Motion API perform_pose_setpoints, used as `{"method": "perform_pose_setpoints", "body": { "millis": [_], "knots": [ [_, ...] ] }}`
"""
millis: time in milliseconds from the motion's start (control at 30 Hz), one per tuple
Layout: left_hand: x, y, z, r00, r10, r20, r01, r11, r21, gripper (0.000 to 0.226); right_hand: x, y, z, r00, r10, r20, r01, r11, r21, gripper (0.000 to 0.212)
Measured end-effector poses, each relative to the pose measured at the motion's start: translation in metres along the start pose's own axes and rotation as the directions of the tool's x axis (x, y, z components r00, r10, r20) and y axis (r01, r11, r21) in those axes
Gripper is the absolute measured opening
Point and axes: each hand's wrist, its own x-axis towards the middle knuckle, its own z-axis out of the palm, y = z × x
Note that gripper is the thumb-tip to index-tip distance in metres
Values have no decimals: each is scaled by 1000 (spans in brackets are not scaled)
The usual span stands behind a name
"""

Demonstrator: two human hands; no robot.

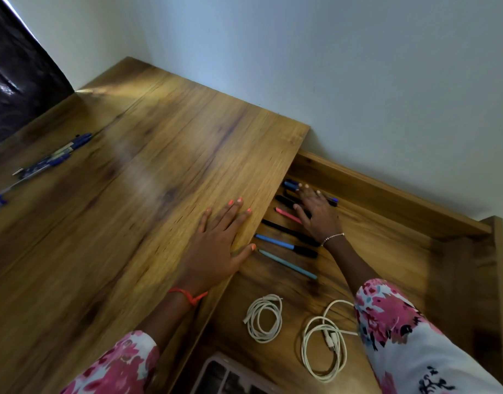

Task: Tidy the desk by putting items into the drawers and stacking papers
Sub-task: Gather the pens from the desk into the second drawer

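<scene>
The left hand (pixel 216 245) lay flat and spread on the table (pixel 130 209) edge. The right hand (pixel 315 211) rested open-fingered on pens (pixel 287 245) inside the open drawer (pixel 386 223), laid parallel, long axes running from upper left to lower right.

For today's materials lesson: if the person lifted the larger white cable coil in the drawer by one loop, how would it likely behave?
The larger white cable would probably sag and uncoil, since its loops lie loose and uneven with no tie visible. It looks thin, so likely light. Its free end trails toward the sleeve and might drag or snag as it rises.
</scene>
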Motion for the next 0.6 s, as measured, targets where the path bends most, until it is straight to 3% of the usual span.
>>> {"method": "perform_pose_setpoints", "body": {
  "millis": [133,233,433,600],
  "knots": [
    [-1,0,-1,1000,15,-12,-15,1000,-13,74,-6,-17,-13,976,8,-220,5,998,56,54],
    [2,0,1,1000,27,-15,-27,999,-29,74,-1,-35,-26,952,-19,-306,44,996,76,50],
    [-19,-7,-19,989,-75,-124,24,929,-369,47,13,-109,-49,954,-193,-230,219,971,94,50],
    [-69,-69,-56,945,-272,-182,203,923,-327,53,28,-178,-44,915,-377,-141,391,916,88,50]
  ]
}}
